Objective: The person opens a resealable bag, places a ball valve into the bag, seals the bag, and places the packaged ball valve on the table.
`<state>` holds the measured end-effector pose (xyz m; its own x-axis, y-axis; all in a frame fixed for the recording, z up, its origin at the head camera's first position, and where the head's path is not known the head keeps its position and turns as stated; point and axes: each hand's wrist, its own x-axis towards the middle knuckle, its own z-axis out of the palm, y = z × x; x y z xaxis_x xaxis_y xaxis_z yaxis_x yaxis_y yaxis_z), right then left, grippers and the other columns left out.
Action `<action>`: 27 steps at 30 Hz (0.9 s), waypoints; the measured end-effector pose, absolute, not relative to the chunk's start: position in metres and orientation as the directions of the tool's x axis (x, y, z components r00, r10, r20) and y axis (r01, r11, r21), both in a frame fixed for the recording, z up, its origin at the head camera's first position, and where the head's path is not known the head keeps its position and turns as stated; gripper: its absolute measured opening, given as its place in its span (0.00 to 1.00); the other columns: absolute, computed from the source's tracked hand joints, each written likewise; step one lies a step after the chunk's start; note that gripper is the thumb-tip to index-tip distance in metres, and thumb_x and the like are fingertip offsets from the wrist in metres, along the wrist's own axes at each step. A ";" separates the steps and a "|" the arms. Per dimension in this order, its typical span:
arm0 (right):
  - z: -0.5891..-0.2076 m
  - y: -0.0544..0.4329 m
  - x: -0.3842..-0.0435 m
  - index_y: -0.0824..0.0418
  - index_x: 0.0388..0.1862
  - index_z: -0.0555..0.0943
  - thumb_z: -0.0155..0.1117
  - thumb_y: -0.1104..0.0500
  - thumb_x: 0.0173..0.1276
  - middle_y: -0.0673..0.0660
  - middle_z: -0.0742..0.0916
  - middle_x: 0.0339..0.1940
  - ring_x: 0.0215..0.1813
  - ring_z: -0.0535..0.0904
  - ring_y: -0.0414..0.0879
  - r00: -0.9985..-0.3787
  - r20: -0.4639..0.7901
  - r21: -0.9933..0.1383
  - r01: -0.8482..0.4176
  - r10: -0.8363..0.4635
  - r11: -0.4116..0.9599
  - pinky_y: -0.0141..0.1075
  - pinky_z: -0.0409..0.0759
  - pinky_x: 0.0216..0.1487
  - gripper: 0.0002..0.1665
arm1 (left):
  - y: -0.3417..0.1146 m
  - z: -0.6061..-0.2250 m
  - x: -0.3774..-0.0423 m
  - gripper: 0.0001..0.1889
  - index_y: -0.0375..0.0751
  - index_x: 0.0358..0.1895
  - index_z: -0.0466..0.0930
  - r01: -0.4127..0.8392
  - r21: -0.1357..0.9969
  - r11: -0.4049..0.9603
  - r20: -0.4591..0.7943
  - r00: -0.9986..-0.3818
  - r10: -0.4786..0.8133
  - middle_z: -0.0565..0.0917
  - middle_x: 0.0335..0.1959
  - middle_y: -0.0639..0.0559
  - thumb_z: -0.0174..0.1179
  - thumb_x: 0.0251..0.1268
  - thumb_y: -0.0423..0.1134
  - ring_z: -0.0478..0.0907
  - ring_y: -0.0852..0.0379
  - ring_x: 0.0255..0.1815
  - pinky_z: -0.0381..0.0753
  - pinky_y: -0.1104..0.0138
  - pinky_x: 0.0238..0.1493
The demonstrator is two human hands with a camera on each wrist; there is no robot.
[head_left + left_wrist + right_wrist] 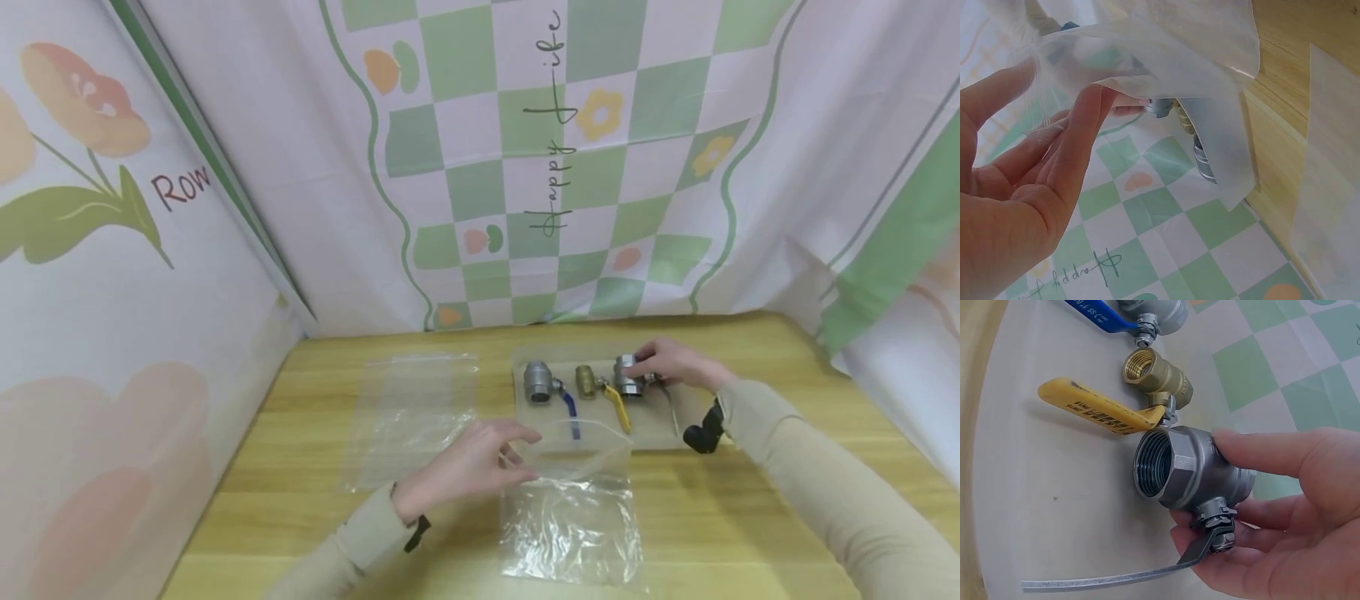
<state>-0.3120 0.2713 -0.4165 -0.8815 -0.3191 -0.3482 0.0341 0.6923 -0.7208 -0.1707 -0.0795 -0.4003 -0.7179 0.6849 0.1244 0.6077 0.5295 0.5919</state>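
Observation:
My right hand (1297, 506) grips a silver ball valve (1191, 469), thumb on one side of its threaded body and fingers around the other. Its bare metal lever (1110, 579) points away from the palm. Beside it on the pale tray (555, 446) lie a brass ball valve (586, 382) with a yellow lever and a grey ball valve (537, 382) with a blue lever. My left hand (468, 462) holds a clear zip bag (570, 533) by its mouth, thumb and fingers spread at the parted edges. The bag's lower part lies toward the table's front.
More clear plastic bags (416, 417) lie flat on the wooden table (255, 517) left of the tray. A patterned curtain (525, 208) hangs right behind the table, with printed walls (112, 333) at the sides.

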 end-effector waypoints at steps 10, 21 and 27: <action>-0.413 0.273 -0.311 0.67 0.37 0.77 0.67 0.54 0.67 0.50 0.81 0.28 0.32 0.77 0.42 -0.881 -0.361 -0.731 0.064 -0.305 0.680 0.35 0.83 0.34 0.16 | -0.076 -0.400 -0.173 0.23 0.34 0.58 0.78 0.618 0.585 0.524 0.126 -0.708 0.695 0.85 0.56 0.42 0.69 0.60 0.37 0.87 0.64 0.37 0.79 0.89 0.34; -0.408 0.271 -0.302 0.80 0.62 0.68 0.70 0.51 0.64 0.72 0.82 0.53 0.45 0.82 0.50 -0.909 -0.291 -0.690 -0.018 -0.300 0.724 0.44 0.87 0.50 0.40 | -0.072 -0.403 -0.176 0.23 0.35 0.58 0.79 0.611 0.601 0.515 0.123 -0.707 0.696 0.85 0.56 0.42 0.70 0.59 0.36 0.88 0.63 0.37 0.80 0.88 0.36; -0.401 0.269 -0.295 0.80 0.62 0.68 0.70 0.51 0.64 0.74 0.81 0.54 0.45 0.83 0.51 -0.927 -0.222 -0.703 -0.063 -0.302 0.708 0.43 0.87 0.49 0.41 | -0.072 -0.403 -0.177 0.23 0.37 0.58 0.79 0.577 0.635 0.514 0.097 -0.719 0.688 0.85 0.57 0.42 0.69 0.59 0.36 0.87 0.65 0.37 0.80 0.87 0.36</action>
<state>-0.2954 0.2685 -0.4010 -0.9272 -0.3021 -0.2216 -0.0628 0.7085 -0.7030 -0.1765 -0.0717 -0.4025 -0.7194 0.6878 0.0968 0.5769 0.5140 0.6348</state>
